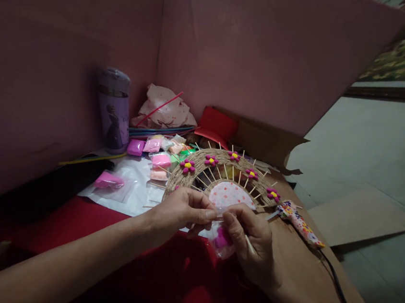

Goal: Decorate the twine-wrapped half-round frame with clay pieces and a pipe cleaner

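Note:
My left hand and my right hand meet at the centre, both pinching a small clear plastic bag with pink clay in it. My right hand also has a thin wooden stick tucked between its fingers. Just beyond my hands lies a round woven twine piece with wooden sticks radiating from a white dotted centre. Several magenta flowers with yellow middles, such as one flower, sit along its rim.
Several small bags of coloured clay lie on white plastic at the left, beside a purple canister. A patterned glue gun with a black cord lies at the right on brown cardboard. Pink walls enclose the back.

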Tool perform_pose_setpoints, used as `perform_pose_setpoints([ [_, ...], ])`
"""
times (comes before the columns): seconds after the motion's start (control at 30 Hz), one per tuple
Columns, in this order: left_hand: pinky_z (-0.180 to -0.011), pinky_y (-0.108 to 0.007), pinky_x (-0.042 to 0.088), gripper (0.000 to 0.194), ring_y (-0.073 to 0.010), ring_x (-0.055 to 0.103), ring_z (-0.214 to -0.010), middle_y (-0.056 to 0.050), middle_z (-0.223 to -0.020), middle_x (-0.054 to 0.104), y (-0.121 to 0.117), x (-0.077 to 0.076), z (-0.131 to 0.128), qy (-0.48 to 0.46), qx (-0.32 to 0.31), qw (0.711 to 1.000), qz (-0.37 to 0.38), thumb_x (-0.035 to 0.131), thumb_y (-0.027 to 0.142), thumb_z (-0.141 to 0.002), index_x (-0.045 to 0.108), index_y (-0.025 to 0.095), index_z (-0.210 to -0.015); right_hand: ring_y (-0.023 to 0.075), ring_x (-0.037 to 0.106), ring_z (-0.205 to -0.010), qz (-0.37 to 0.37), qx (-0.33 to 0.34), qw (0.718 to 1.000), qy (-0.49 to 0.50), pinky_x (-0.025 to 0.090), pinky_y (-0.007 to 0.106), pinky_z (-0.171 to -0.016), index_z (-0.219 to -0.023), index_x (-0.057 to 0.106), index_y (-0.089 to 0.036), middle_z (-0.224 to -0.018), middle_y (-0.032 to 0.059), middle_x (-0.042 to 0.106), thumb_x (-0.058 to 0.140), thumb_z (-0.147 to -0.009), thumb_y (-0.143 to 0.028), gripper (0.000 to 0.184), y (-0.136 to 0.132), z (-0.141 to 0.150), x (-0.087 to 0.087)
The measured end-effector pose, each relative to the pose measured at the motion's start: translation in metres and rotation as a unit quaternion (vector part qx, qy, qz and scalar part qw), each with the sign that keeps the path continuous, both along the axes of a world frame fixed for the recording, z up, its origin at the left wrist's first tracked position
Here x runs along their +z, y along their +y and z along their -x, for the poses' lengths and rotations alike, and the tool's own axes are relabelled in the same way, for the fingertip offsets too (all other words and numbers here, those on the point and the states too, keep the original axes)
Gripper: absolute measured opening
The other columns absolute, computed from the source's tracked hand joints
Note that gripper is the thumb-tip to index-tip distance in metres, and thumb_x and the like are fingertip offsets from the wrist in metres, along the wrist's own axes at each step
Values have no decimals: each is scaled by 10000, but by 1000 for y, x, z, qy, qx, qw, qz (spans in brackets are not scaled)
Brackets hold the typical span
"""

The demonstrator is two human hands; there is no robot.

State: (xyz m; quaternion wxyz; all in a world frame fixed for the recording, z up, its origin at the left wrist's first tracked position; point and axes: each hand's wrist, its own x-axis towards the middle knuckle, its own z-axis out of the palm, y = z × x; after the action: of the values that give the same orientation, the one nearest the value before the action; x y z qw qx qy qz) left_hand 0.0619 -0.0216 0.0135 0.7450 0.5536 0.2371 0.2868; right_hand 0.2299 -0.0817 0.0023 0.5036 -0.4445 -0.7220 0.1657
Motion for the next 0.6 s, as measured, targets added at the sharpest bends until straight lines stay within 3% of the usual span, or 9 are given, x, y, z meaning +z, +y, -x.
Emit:
perform_pose_setpoints([
  [0.2, -414, -188, 274, 223, -48, 413, -430, 23, -505, 536, -1, 2, -1, -15, 5, 1000, 14, 746, 289, -629, 638, 101, -680, 72, 399, -446, 0, 0, 1000, 1, 321, 183, -424, -736, 547, -191, -527, -59, 456, 502, -899, -243, 177, 0, -1, -1],
  [0.6, -422, -189, 275, 219, -46, 390, -434, 29, -521, 534, -4, 6, -2, 46, 64, 995, -67, 724, 289, -620, 630, 103, -688, 74, 432, -454, 5, 3, 1000, -2, 345, 188, -443, -747, 561, -190, -542, -53, 487, 500, -904, -260, 183, 0, -1, -2],
])
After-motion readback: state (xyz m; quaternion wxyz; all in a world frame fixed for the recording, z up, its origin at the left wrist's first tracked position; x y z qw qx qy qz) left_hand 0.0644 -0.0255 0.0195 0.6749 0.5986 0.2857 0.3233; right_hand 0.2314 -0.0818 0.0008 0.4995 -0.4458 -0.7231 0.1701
